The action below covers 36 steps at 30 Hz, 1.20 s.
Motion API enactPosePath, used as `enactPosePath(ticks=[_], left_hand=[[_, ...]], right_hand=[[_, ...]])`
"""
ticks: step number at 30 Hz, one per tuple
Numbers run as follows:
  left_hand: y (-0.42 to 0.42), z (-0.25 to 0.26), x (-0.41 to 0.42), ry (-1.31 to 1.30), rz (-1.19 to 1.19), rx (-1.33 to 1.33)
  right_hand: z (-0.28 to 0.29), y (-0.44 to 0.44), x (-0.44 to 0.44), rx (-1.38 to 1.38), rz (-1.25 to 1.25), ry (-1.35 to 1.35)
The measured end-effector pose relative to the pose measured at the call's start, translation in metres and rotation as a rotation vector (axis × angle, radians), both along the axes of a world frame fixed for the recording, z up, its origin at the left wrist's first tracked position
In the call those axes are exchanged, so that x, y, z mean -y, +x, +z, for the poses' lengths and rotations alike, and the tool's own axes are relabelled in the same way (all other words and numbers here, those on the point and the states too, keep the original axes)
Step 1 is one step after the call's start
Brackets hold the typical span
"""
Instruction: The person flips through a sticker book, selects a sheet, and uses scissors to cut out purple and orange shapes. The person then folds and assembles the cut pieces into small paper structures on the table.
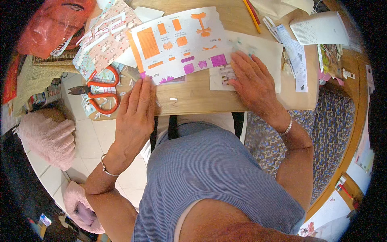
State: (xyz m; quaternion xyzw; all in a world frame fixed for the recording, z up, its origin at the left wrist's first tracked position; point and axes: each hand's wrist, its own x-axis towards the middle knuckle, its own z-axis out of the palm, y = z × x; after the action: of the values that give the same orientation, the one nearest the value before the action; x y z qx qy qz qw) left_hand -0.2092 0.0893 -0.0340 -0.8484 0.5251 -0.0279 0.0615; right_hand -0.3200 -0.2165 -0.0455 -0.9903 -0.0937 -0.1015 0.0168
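Note:
A printed instruction sheet (pixel 178 42) with orange and purple paper-folding diagrams lies across the wooden table. My left hand (pixel 137 103) rests flat, its fingertips on the sheet's lower left corner. My right hand (pixel 254 78) is spread over a white sheet (pixel 269 57) that bears a faint drawing, right of the instruction sheet; its fingertips are slightly blurred. Scissors with orange handles (pixel 104 89) lie left of my left hand, blades pointing left. Beyond them is pink patterned paper (pixel 110 42) with a cut-out paper strip shape on top.
Small paper scraps (pixel 173 99) lie near the table's front edge. Pencils (pixel 252 15) are at the far side. Printed slips (pixel 300 66) and a folded printed sheet (pixel 320 28) are at the right. A red plastic bag (pixel 51 27) sits at the upper left.

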Motion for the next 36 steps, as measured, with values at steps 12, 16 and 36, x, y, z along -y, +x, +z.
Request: enactPosePath(ticks=[12, 16, 36], left_hand=[[0.001, -0.007, -0.006, -0.304, 0.018, -0.043], [0.038, -0.012, 0.008, -0.572, 0.013, -0.118], [0.124, -0.027, -0.125, -0.241, 0.376, 0.220]], right_hand=[[-0.008, 0.006, -0.006, 0.088, -0.003, 0.036], [0.001, 0.017, -0.002, 0.099, -0.009, 0.020], [0.016, 0.036, -0.048, 0.154, 0.229, 0.101]])
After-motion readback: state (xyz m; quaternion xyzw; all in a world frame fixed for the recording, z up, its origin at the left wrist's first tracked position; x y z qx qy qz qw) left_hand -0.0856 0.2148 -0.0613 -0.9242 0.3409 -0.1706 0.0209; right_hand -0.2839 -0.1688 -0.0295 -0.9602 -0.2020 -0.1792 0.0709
